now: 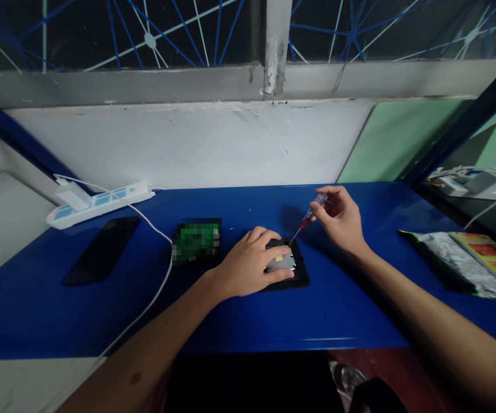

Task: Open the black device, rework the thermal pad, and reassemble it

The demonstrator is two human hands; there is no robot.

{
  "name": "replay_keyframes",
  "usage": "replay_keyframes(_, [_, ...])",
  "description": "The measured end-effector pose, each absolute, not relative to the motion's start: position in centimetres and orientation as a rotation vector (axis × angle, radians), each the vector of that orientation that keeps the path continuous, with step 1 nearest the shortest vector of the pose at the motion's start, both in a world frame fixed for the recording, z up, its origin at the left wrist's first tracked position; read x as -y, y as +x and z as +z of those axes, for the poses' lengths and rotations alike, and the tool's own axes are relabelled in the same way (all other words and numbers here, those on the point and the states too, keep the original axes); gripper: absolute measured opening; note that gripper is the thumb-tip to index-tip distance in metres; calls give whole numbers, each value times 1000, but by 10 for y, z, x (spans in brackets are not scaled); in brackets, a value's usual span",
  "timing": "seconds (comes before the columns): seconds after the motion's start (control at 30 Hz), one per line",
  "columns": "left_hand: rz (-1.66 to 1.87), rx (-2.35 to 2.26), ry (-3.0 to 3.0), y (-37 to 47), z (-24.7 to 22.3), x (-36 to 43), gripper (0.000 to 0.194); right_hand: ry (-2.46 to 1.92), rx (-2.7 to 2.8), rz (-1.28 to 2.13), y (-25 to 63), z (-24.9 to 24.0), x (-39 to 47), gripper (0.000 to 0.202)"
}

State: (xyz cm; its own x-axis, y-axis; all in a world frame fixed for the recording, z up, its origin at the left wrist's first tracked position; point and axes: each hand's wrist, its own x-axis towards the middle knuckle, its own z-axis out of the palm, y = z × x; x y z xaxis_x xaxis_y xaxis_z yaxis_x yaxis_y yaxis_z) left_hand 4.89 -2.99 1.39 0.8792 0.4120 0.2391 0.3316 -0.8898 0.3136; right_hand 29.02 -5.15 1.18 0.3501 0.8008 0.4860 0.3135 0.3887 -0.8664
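Observation:
A flat black casing (303, 275) with a silvery metal plate (289, 262) in it lies on the blue table, partly covered by my left hand (254, 261). That hand rests on it with fingers stretched out and apart, pressing on the plate. My right hand (338, 218) is closed around the clear handle of a screwdriver (306, 219). Its thin shaft slants down to the left, and the tip meets the upper edge of the casing near my left fingertips. I cannot make out a screw there.
Left of my hand sits a green circuit board (196, 241), partly blurred. Farther left are a dark phone (101, 250) and a white power strip (101, 203), with a white cable (162, 292) running across the table. A foil packet (467, 264) lies at the right.

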Motion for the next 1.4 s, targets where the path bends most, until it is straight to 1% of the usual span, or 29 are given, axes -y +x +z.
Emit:
replay_keyframes(0.23, [457, -555, 2779, 49, 13, 29, 42, -1186, 1230, 442, 290, 11, 51, 26])
replay_keyframes(0.43, [522, -553, 2817, 49, 14, 28, 34, -1181, 1232, 435, 290, 12, 51, 25])
replay_keyframes(1.4, [555, -570, 2883, 49, 9, 23, 27, -1211, 1221, 494, 292, 7, 48, 23])
